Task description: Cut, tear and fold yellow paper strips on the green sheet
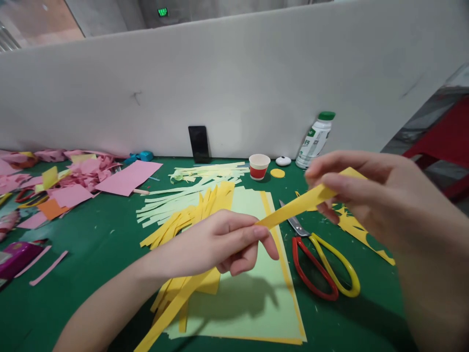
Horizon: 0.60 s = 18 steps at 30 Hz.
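Note:
A yellow paper strip (293, 208) is stretched between my two hands above the table. My left hand (234, 239) pinches its left end between thumb and fingers. Near its other end, my right hand (351, 188) grips the strip between thumb and fingers. Under my left hand lie yellow paper strips (183, 222), fanned over a stack of pale green sheets (252, 308) with yellow paper showing at its edge. Scissors (311, 254) with one red and one yellow handle lie partly open right of the stack.
Pale green strips (161, 205) lie behind the stack. Pink paper scraps (88, 176) cover the left side near a purple object (20, 259). Along the white partition (227, 78) stand a phone (199, 144), a paper cup (259, 167) and a bottle (315, 141). Yellow offcuts (361, 232) lie at right.

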Motion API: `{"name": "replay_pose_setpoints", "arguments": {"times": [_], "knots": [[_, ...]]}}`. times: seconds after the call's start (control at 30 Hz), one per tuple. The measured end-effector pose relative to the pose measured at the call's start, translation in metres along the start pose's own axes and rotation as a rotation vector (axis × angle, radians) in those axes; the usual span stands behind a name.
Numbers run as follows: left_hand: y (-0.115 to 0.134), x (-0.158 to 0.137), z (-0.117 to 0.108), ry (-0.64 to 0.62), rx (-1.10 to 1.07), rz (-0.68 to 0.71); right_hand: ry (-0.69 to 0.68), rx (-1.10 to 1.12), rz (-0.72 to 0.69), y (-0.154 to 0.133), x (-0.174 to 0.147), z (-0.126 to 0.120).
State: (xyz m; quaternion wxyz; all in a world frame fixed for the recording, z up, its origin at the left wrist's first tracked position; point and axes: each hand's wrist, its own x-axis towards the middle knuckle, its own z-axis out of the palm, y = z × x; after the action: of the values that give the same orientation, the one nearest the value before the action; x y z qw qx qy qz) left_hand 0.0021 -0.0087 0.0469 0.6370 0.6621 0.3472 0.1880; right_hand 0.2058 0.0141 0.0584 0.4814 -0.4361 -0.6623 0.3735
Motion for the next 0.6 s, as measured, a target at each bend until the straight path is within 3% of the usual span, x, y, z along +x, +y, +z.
{"name": "replay_pose_setpoints", "arguments": {"times": [0.2, 0.43, 0.6], "knots": [[-0.001, -0.003, 0.002, -0.028, -0.123, -0.067, -0.322, -0.165, 0.058, -0.006, -0.008, 0.009], [-0.004, -0.001, 0.005, -0.016, -0.185, -0.006, -0.407, -0.001, 0.169, -0.011, -0.010, 0.018], [-0.004, -0.002, 0.012, 0.089, -0.156, 0.058, -0.388, 0.045, 0.144, -0.006, -0.012, 0.031]]}}
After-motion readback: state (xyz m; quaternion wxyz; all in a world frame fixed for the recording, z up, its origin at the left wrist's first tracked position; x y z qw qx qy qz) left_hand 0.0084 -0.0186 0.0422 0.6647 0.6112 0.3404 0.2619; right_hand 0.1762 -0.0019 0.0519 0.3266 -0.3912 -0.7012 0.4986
